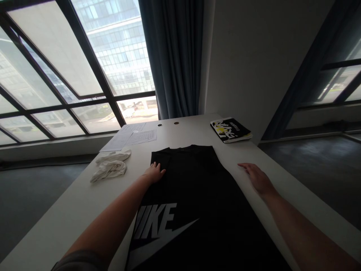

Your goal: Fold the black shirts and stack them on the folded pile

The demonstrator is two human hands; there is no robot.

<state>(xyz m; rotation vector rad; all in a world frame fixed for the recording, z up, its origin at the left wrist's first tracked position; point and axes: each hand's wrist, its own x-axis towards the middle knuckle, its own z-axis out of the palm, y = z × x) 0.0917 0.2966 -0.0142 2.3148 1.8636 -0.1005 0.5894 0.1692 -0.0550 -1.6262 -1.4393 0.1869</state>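
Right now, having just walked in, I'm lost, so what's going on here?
A person has a black shirt spread out on a white table. Their left hand rests on the shirt's left edge, near the collar end. Their right hand is off to the right of the shirt, holding nothing; whether it touches the table is hard to tell. Crumpled white cloths lie to the left, with papers beyond them.

From the person's head, the single view looks forward and down, close over the black shirt [203, 188], toward the curtain [175, 56].
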